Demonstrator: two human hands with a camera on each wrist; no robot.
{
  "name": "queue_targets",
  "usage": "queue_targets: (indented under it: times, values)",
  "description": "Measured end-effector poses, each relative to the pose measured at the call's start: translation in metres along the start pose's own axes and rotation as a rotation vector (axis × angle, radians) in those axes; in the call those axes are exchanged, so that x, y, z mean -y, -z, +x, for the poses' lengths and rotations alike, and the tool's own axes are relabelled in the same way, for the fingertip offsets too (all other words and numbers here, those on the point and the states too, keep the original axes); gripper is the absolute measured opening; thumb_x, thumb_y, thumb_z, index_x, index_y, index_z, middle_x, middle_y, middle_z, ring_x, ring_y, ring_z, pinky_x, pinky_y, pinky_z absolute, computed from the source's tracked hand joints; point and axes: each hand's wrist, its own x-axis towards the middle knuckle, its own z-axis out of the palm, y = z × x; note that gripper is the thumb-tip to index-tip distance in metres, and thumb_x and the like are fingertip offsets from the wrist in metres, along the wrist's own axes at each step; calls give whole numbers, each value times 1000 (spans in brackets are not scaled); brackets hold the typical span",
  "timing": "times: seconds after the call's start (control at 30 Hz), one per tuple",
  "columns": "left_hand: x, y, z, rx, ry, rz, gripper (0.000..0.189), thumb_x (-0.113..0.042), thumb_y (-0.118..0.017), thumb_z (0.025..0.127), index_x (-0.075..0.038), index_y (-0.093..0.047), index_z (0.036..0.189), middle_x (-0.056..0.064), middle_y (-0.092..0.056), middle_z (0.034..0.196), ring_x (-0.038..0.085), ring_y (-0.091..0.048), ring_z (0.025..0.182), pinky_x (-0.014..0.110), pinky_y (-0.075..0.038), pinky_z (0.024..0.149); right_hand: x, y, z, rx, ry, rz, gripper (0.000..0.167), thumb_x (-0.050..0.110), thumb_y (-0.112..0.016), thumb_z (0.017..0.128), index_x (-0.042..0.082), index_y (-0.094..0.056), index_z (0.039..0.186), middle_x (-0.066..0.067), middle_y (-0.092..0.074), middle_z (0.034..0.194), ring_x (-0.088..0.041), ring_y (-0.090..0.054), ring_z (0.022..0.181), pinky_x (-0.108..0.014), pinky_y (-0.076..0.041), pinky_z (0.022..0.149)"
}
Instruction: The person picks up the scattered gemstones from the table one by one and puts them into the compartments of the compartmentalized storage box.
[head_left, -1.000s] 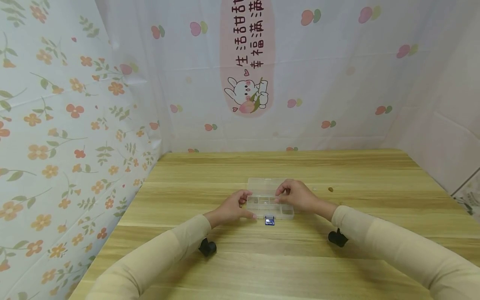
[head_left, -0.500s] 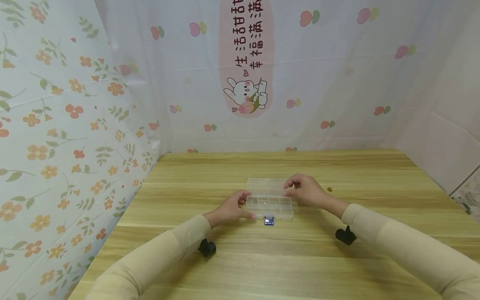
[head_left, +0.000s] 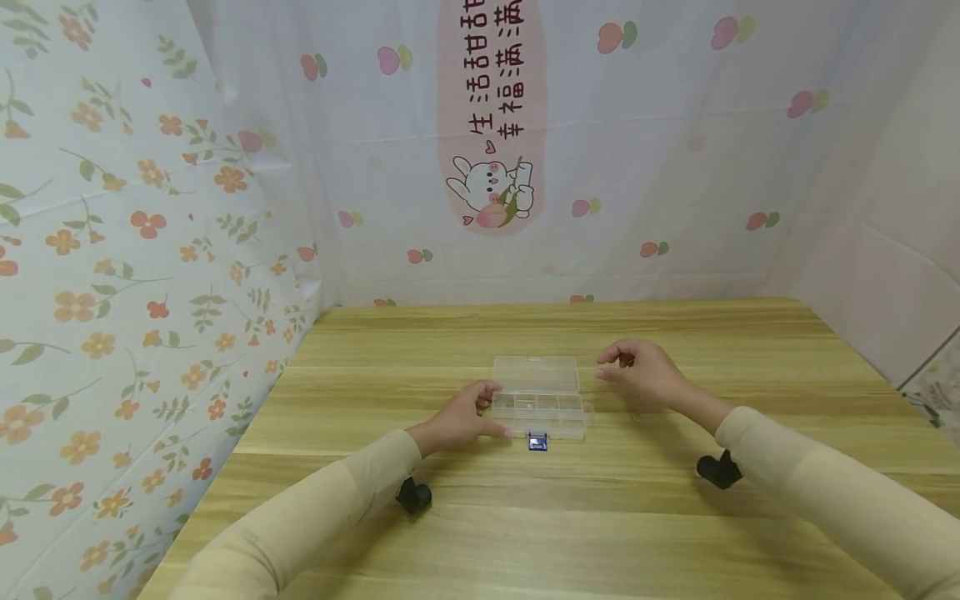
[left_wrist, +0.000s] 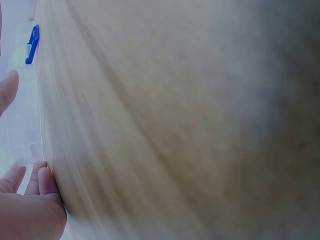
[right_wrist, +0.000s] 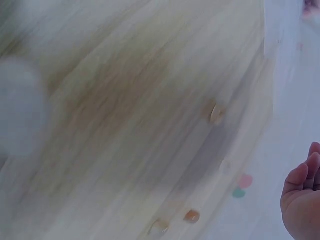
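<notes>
A clear plastic compartment box [head_left: 538, 423] lies on the table with its lid [head_left: 536, 375] folded back, away from the person. Its blue clasp [head_left: 537, 442] hangs at the front edge. My left hand [head_left: 467, 415] grips the box's left end, thumb at the front corner and fingers at the back. The left wrist view shows those fingers [left_wrist: 46, 182] against the box's end wall [left_wrist: 34, 154]. To the right of the box, my right hand [head_left: 643, 373] is above the table, fingers loosely bent, with nothing visible between them.
Under and around the right hand, small pieces lie on the wooden table [head_left: 480, 533]: a pale curved one [right_wrist: 216, 114], an amber one [right_wrist: 192, 216] and a clear one [right_wrist: 159, 228]. A patterned cloth [head_left: 637, 167] hangs behind the table, and a floral one [head_left: 150, 275] at the left.
My right hand has left the box and moved right, now covering the spot where a small brown piece showed. The left hand has stayed at the box's left end.
</notes>
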Motion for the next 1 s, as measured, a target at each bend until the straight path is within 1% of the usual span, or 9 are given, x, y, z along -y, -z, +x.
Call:
queue_targets:
  times: [0.23, 0.33, 0.47, 0.53, 0.7, 0.8, 1.0]
  values:
    - [0, 0, -1, 1, -4, -2, 75, -19, -85, 76, -6, -47, 139, 6, -48, 120, 22, -44, 107, 39, -40, 95, -12, 18, -4, -2, -44, 24, 29, 25, -72, 90, 1, -67, 105, -9, -57, 82, -23, -48, 70, -30, -40, 60]
    - [0, 0, -1, -1, -1, 1, 75, -19, -85, 76, -5, -47, 139, 7, -49, 121, 23, -44, 108, 39, -39, 96, -17, 24, -6, -8, -66, 30, 33, 28, -70, 91, 0, -66, 109, -11, -59, 89, -22, -48, 69, -31, -42, 58]
    - [-1, -1, -1, -5, -4, 1, 74, -18, -85, 76, -5, -47, 139, 9, -49, 122, 24, -44, 109, 40, -39, 96, -27, 32, -9, -29, -109, 22, 33, 28, -69, 92, 1, -65, 111, -13, -59, 103, -23, -49, 73, -32, -45, 61]
    - [-1, -1, -2, -5, -8, 0, 74, -17, -85, 77, -4, -47, 139, 10, -49, 122, 24, -44, 109, 41, -39, 96, -32, 36, -9, -34, -126, 19, 34, 29, -69, 92, 1, -65, 111, -14, -59, 105, -25, -51, 74, -32, -45, 61]
    - [-2, 0, -2, -5, -14, 7, 74, -17, -85, 76, -4, -47, 138, 9, -49, 121, 24, -44, 108, 41, -40, 95, -49, 43, -12, -29, -129, 35, 37, 27, -68, 93, -3, -63, 113, -18, -59, 108, -29, -57, 76, -31, -46, 62]
    - [-1, 0, -2, -6, -5, 11, 74, -19, -85, 76, -5, -47, 138, 7, -49, 120, 22, -45, 107, 39, -40, 95, -57, 47, -15, -19, -124, 46, 37, 26, -69, 92, -4, -63, 113, -19, -59, 109, -31, -59, 77, -30, -47, 61]
    - [-1, 0, -1, -2, 0, 5, 75, -20, -86, 75, -7, -48, 138, 5, -49, 121, 22, -45, 107, 39, -40, 95, -72, 53, -18, 0, -125, 26, 41, 30, -69, 92, -4, -62, 115, -18, -58, 111, -23, -51, 77, -28, -45, 60]
